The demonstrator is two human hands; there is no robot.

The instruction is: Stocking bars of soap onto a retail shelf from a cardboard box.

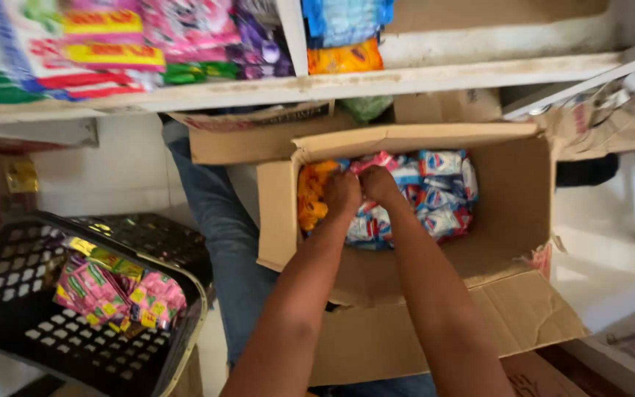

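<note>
Both arms reach down into the open cardboard box (508, 213), which sits tilted against the person's jeans-clad leg (218, 220) so its mouth faces them. The left hand (341, 194) and right hand (378, 184) meet knuckle to knuckle, fingers curled tight on a pink-topped sachet bundle (376, 160) lying atop the blue-and-white sachets (439, 192). Orange packets (310, 195) fill the box's left side. A black plastic basket (31, 323) stands close by, holding pink and green sachets (115, 294). Stocked shelves (406, 79) run above.

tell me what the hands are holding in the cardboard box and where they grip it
Both the left hand and the right hand pinch the top edge of a pink plastic sachet strip above the open brown cardboard box.
</note>
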